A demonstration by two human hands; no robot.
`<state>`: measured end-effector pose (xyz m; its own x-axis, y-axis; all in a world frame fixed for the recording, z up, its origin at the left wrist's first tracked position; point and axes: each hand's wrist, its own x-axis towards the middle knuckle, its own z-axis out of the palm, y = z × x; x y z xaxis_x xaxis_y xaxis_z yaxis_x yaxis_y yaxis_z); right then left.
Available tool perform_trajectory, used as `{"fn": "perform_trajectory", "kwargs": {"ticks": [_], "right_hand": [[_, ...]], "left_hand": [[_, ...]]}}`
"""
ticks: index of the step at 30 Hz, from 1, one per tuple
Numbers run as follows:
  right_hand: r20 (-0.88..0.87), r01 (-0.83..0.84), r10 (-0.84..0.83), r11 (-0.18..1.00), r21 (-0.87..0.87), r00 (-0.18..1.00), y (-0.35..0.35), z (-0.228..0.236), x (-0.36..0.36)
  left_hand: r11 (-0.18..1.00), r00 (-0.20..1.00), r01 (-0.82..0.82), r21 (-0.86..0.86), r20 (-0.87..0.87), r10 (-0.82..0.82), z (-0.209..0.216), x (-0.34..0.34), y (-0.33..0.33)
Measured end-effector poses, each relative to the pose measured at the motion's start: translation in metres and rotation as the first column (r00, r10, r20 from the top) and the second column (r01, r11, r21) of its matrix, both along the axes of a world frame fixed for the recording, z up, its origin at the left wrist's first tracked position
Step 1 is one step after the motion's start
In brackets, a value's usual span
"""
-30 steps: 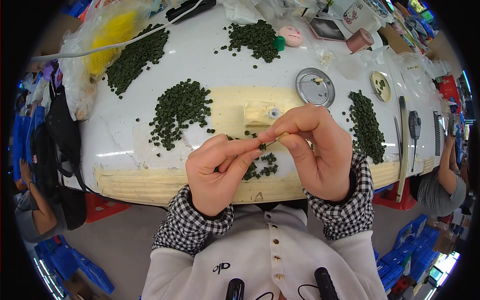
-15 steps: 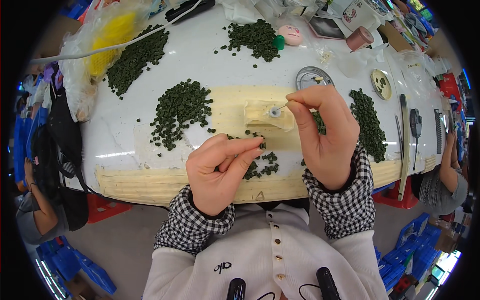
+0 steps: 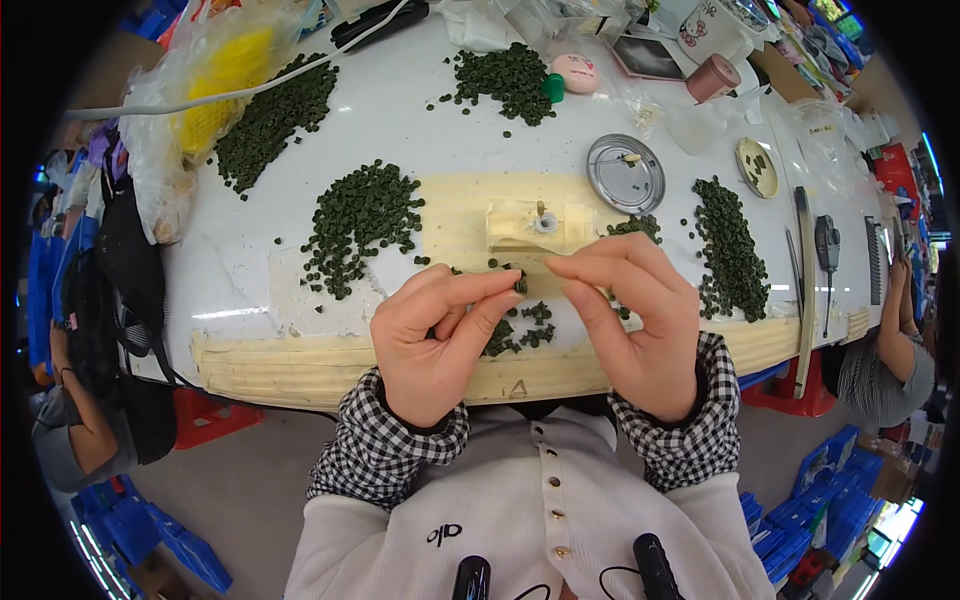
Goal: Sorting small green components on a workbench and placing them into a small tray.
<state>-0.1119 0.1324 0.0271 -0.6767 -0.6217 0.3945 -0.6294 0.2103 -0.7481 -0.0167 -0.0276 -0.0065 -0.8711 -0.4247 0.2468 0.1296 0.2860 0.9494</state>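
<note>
My left hand (image 3: 430,330) pinches a small dark green button-like piece (image 3: 521,283) between thumb and forefinger. Close to its right, my right hand (image 3: 645,320) is drawn into a pinch, its fingertips pointing at that piece; whatever they hold is too fine to make out. Just beyond both hands, a cream taped block (image 3: 510,228) lies on the table with a small white ring-like part (image 3: 545,223) on top. More dark green pieces (image 3: 538,315) are scattered beneath and between my hands.
Heaps of green pieces lie at left (image 3: 365,220), far middle (image 3: 505,80) and right (image 3: 730,250). A round metal lid (image 3: 625,175), a cream dish (image 3: 757,168), a pink spool (image 3: 713,78) and a long metal strip (image 3: 808,290) sit around. A white cable (image 3: 240,92) crosses the far left.
My right hand has come down and left from the white ring-like part, where it held a thin pin, to beside the left fingertips. My left hand has barely moved.
</note>
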Motion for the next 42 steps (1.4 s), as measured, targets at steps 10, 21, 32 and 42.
{"fn": "perform_trajectory", "kwargs": {"ticks": [10, 21, 32, 42], "right_hand": [[0.014, -0.078, 0.079, 0.996, -0.042, 0.997, 0.002, -0.011, 0.016], [-0.133, 0.208, -0.195, 0.974, 0.087, 0.972, 0.029, -0.018, 0.004], [-0.355, 0.276, -0.160, 0.911, 0.306, 0.921, 0.037, -0.027, 0.011], [-0.275, 0.276, -0.212, 0.935, 0.224, 0.938, 0.042, -0.032, 0.010]], "left_hand": [[0.996, 1.000, 0.001, -0.095, -0.012, -0.002, 0.002, 0.000, 0.002], [0.968, 0.974, 0.155, -0.199, 0.192, -0.117, 0.004, 0.000, 0.001], [0.499, 0.972, 0.133, 0.856, -0.015, -0.233, 0.010, 0.006, -0.015], [-0.070, 0.993, 0.055, 0.996, -0.061, -0.096, 0.009, 0.012, -0.015]]}}
